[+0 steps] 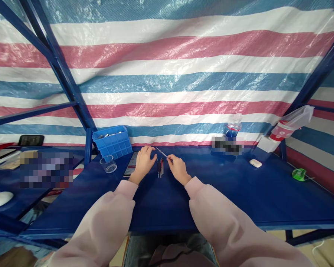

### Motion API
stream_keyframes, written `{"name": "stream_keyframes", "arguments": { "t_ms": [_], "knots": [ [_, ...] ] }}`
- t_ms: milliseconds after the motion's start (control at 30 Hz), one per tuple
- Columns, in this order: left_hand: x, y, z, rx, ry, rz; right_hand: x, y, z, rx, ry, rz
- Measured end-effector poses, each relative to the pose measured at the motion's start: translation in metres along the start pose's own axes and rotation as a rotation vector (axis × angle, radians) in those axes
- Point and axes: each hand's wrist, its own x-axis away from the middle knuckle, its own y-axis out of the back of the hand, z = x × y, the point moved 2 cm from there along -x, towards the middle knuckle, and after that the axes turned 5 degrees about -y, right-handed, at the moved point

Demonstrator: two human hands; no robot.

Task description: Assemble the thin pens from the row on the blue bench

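Right hand (178, 169): pinches pen refill (161, 152) | left hand (143, 161): released, flat on table (239, 193) | progress: few pens (160, 168) laid between hands, one refill unplaced.

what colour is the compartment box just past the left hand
The compartment box is light blue, clearest in the head view.

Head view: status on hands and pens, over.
Left hand open on table. Right hand pinches thin pen. More pens lie between hands. Cup beside left hand.
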Motion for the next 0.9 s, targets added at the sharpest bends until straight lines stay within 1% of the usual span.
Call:
{"name": "stream_keyframes", "arguments": {
  "t_ms": [67, 200, 267, 400, 500, 600, 700, 767, 900],
  "knots": [
    [0.000, -0.003, -0.001, 0.105, 0.030, -0.008, 0.000, 0.000, 0.000, -0.021, -0.016, -0.007],
    [0.002, -0.010, -0.010, 0.349, 0.018, 0.093, 0.002, 0.000, 0.003, -0.009, 0.031, -0.031],
    [0.003, -0.014, -0.014, 0.433, 0.015, 0.117, 0.002, -0.001, 0.004, -0.017, 0.075, -0.030],
    [0.002, -0.017, -0.015, 0.512, 0.035, 0.101, 0.004, -0.002, 0.006, -0.051, 0.133, -0.011],
    [0.001, -0.017, -0.011, 0.545, 0.088, 0.090, 0.004, -0.002, 0.008, -0.045, 0.189, 0.016],
    [0.002, -0.014, -0.006, 0.450, 0.189, 0.103, 0.005, -0.003, 0.009, -0.009, 0.282, 0.068],
    [0.004, -0.009, -0.002, 0.227, 0.320, 0.144, 0.005, -0.006, 0.008, 0.028, 0.376, 0.124],
    [0.004, -0.005, 0.000, 0.091, 0.382, 0.173, 0.006, -0.009, 0.006, 0.049, 0.410, 0.157],
    [0.004, -0.004, 0.000, -0.069, 0.417, 0.281, 0.006, -0.014, 0.002, 0.080, 0.412, 0.203]
  ]
}}
